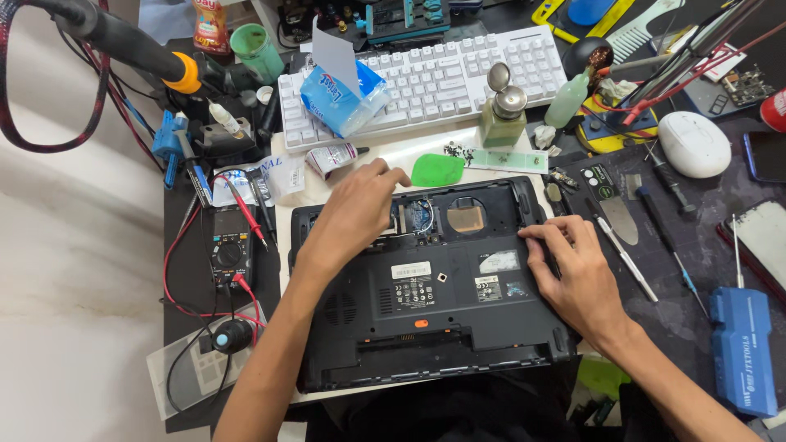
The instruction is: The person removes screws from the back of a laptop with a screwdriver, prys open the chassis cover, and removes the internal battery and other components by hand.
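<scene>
A black laptop (pixel 426 319) lies upside down on the bench, its far cover off so a fan and circuit parts show. My left hand (pixel 352 213) rests on the laptop's far left part, fingers reaching into the uncovered bay. My right hand (pixel 573 270) presses its fingers on the laptop's right edge. Neither hand visibly holds a tool. A green plastic pry pick (pixel 436 169) lies just beyond the laptop.
A white keyboard (pixel 434 78) with a blue tissue pack (pixel 340 94) sits behind. A multimeter (pixel 229 254) with red leads lies left. Screwdrivers and tweezers (pixel 626 254), a white mouse (pixel 694 143), a blue tool case (pixel 743 352) and a glass dispenser bottle (pixel 503 115) crowd the right side.
</scene>
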